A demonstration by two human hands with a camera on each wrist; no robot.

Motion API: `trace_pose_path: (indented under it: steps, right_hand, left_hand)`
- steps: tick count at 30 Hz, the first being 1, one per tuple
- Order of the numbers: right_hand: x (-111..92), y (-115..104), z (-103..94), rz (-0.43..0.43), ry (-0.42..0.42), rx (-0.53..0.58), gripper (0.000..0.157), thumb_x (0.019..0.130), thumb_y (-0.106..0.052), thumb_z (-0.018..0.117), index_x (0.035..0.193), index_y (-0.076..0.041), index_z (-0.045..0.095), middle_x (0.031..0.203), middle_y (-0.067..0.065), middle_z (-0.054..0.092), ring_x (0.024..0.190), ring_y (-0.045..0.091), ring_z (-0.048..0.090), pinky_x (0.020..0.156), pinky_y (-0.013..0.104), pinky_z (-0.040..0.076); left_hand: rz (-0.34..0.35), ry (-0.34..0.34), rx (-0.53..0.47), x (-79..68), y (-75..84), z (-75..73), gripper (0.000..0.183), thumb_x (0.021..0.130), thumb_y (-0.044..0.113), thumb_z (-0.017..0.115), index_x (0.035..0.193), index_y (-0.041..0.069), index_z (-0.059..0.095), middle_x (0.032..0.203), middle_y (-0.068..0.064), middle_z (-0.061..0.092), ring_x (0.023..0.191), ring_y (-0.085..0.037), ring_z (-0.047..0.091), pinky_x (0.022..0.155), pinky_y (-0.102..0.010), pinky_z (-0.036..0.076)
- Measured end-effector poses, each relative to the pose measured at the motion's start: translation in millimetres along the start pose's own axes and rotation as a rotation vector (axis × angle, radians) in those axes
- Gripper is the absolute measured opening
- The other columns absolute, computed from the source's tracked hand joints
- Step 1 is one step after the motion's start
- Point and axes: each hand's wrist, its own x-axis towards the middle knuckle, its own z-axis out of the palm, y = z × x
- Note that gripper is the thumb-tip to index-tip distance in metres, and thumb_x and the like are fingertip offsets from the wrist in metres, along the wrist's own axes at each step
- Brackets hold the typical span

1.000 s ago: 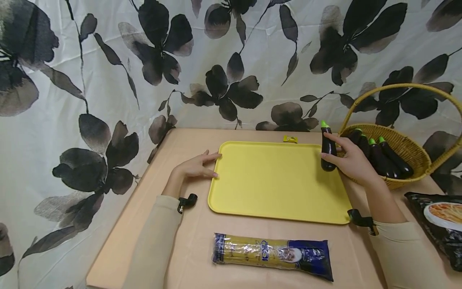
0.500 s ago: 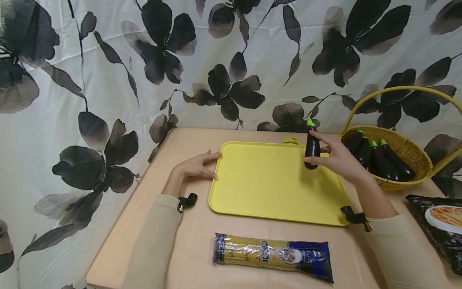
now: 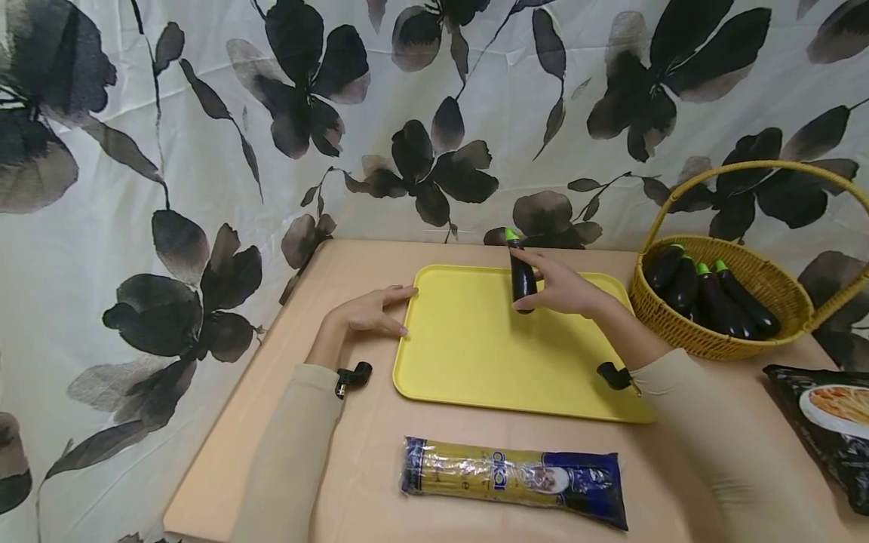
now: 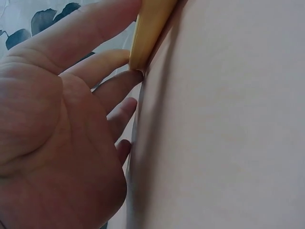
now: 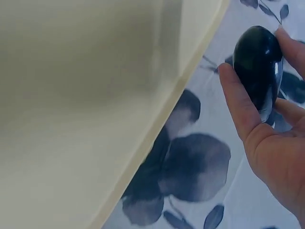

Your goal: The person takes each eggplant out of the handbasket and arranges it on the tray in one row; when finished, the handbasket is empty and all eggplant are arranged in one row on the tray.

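Note:
My right hand grips a dark purple eggplant with a bright green stem end, held upright over the back of the yellow tray. In the right wrist view the thumb and fingers pinch the glossy eggplant from opposite sides, above the tray's rim. At the tray's left edge, my left hand rests with its fingers extended. The left wrist view shows the left hand with its fingertips against the yellow tray edge.
A wicker basket with a tall handle holds several eggplants at the right. In front of the tray lies a pasta packet. A black food bag sits at the far right. Floral cloth hangs behind the table.
My right hand has carried the eggplant leftward, from beside the basket to over the tray's back middle. A small yellow packet behind the tray is now out of sight. The left hand stays put.

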Motion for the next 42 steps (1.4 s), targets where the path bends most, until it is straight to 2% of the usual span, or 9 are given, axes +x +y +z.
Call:
trace_pose_path:
  steps: [5, 14, 19, 22, 26, 33, 37, 40, 42]
  right_hand:
    - [15, -11, 16.4, -0.019, -0.029, 0.0, 0.105, 0.084, -0.022, 0.09, 0.167, -0.021, 0.026, 0.167, 0.024, 0.02, 0.142, 0.046, 0.044, 0.113, 0.063, 0.044]
    - [36, -27, 35.3, -0.022, -0.137, 0.079, 0.11, 0.084, -0.021, 0.089, 0.169, -0.022, 0.019, 0.164, 0.023, 0.023, 0.146, 0.046, 0.039, 0.117, 0.061, 0.04]
    - [47, -31, 40.8, -0.014, -0.172, 0.077, 0.111, 0.082, -0.027, 0.091, 0.168, -0.022, 0.021, 0.164, 0.018, 0.027, 0.146, 0.039, 0.04, 0.118, 0.057, 0.041]
    - [53, -33, 45.7, -0.031, -0.206, 0.058, 0.112, 0.082, -0.03, 0.091, 0.168, -0.015, 0.02, 0.162, 0.016, 0.034, 0.133, 0.033, 0.053, 0.11, 0.049, 0.048]
    - [59, -34, 53.3, -0.054, -0.234, 0.039, 0.114, 0.081, -0.031, 0.091, 0.167, -0.007, 0.02, 0.16, 0.017, 0.039, 0.118, 0.028, 0.061, 0.096, 0.039, 0.05]
    - [65, -33, 69.6, -0.026, -0.286, 0.005, 0.113, 0.083, -0.035, 0.09, 0.167, -0.008, 0.02, 0.17, 0.016, 0.028, 0.141, 0.024, 0.04, 0.106, 0.038, 0.04]
    - [67, -36, 74.7, 0.011, -0.309, 0.018, 0.112, 0.083, -0.036, 0.09, 0.167, -0.011, 0.02, 0.168, 0.018, 0.03, 0.124, 0.025, 0.059, 0.095, 0.035, 0.055]
    - [68, -39, 77.1, 0.031, -0.333, 0.032, 0.112, 0.082, -0.037, 0.09, 0.167, -0.012, 0.022, 0.166, 0.019, 0.032, 0.108, 0.023, 0.066, 0.081, 0.031, 0.061]
    - [69, -41, 79.0, 0.04, -0.358, 0.036, 0.111, 0.082, -0.037, 0.09, 0.167, -0.012, 0.024, 0.164, 0.019, 0.035, 0.105, 0.022, 0.067, 0.08, 0.029, 0.06]
  left_hand:
    - [0.053, -0.008, -0.04, 1.7, 1.7, -0.4, 0.104, 0.078, 0.03, 0.093, 0.164, 0.017, 0.036, 0.172, -0.004, 0.029, 0.162, -0.027, 0.015, 0.132, -0.051, 0.013]
    - [0.062, 0.013, -0.002, 2.4, -0.2, -5.0, 0.104, 0.077, 0.037, 0.093, 0.163, 0.022, 0.037, 0.171, 0.001, 0.032, 0.161, -0.023, 0.02, 0.132, -0.048, 0.016]
    - [0.062, 0.005, -0.006, 1.8, -1.6, -4.9, 0.104, 0.078, 0.039, 0.093, 0.163, 0.024, 0.037, 0.171, 0.001, 0.031, 0.161, -0.023, 0.019, 0.132, -0.049, 0.015]
    - [0.057, 0.005, -0.005, 1.2, -2.1, -4.4, 0.104, 0.078, 0.039, 0.093, 0.163, 0.024, 0.037, 0.171, 0.001, 0.031, 0.161, -0.023, 0.019, 0.132, -0.049, 0.016]
    - [0.051, 0.007, -0.008, 1.5, -2.5, -3.3, 0.103, 0.078, 0.039, 0.092, 0.163, 0.025, 0.037, 0.171, 0.002, 0.031, 0.161, -0.023, 0.019, 0.132, -0.049, 0.016]
    - [0.045, -0.004, -0.025, 2.1, -3.7, 0.4, 0.102, 0.078, 0.039, 0.092, 0.163, 0.026, 0.037, 0.171, 0.002, 0.03, 0.161, -0.022, 0.018, 0.132, -0.049, 0.016]
    - [0.044, -0.005, -0.027, 1.9, -5.0, 0.7, 0.104, 0.077, 0.041, 0.092, 0.164, 0.027, 0.036, 0.171, 0.001, 0.03, 0.161, -0.023, 0.019, 0.132, -0.051, 0.016]
    - [0.046, -0.006, -0.033, 1.8, -5.0, 0.7, 0.104, 0.077, 0.041, 0.093, 0.164, 0.027, 0.036, 0.172, 0.001, 0.03, 0.161, -0.024, 0.019, 0.131, -0.051, 0.017]
    - [0.048, -0.008, -0.034, 1.7, -4.4, 0.6, 0.104, 0.077, 0.041, 0.092, 0.164, 0.027, 0.036, 0.172, 0.0, 0.03, 0.161, -0.024, 0.019, 0.131, -0.052, 0.017]
